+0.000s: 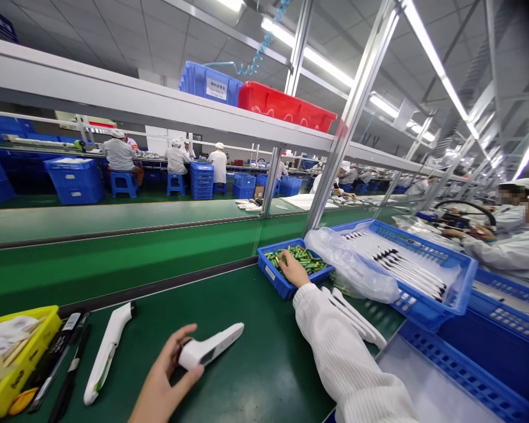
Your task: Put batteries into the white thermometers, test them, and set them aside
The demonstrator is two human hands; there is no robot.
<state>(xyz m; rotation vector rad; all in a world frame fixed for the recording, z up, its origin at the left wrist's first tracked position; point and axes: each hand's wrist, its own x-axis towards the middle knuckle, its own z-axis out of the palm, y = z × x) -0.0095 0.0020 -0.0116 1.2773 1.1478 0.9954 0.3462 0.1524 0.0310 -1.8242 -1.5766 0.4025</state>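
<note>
My left hand [170,376] is closed around the head end of a white handheld thermometer [216,346], with the thumb at its near side and the fingers behind. The thermometer's slim handle points right over the green table. My right hand [293,269] reaches into a small blue basket [278,283] of green-and-gold batteries [306,256]. Its fingers are curled down onto the batteries, and the fingertips are partly hidden. A second white thermometer [108,352] lies to the left, with green showing low on its handle. Beneath my right forearm lie several white handle parts [355,314].
A yellow bin [48,329] with tape and sticks stands at the left, beside dark pens [70,370]. On the right, a large blue crate [461,288] holds rows of white parts with black tips and a plastic bag [352,264]. A metal post [348,123] rises behind the basket.
</note>
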